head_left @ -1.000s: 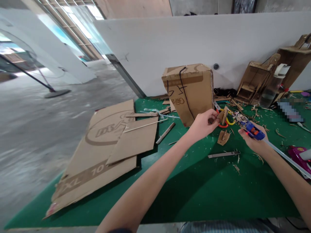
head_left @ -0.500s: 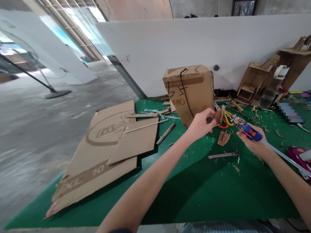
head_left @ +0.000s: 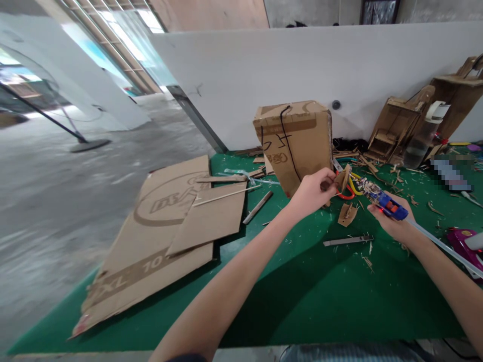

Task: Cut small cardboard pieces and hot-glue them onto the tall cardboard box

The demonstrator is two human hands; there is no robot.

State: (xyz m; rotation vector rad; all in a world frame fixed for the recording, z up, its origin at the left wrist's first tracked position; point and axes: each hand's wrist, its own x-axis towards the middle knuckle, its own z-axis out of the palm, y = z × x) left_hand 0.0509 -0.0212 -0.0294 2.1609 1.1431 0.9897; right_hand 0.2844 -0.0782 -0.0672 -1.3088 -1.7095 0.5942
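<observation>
Between the thumb and fingers of my left hand (head_left: 314, 190) is a small cardboard piece (head_left: 342, 178), held up off the table. My right hand (head_left: 395, 221) grips a blue hot glue gun (head_left: 391, 206) with an orange switch. Bits of scrap cling to its front end, which points at the cardboard piece; I cannot tell if they touch. A long translucent glue stick (head_left: 433, 234) runs out of its back. Below the hands lie another small cardboard piece (head_left: 347, 215) and a utility knife (head_left: 347, 241). Scissors with red and yellow handles (head_left: 354, 185) lie partly hidden behind the left hand's piece.
A cardboard box (head_left: 298, 146) with a black cord stands behind my left hand. Large cardboard sheets (head_left: 151, 226) cover the table's left side. At the right are a water bottle (head_left: 424, 136), a phone (head_left: 451, 173), cardboard structures (head_left: 396, 125) and a purple tool (head_left: 462, 246). Scraps litter the green table (head_left: 302, 311).
The small cardboard piece in my left hand has tilted very slightly. Otherwise both hands and the glue gun stay nearly where they were.
</observation>
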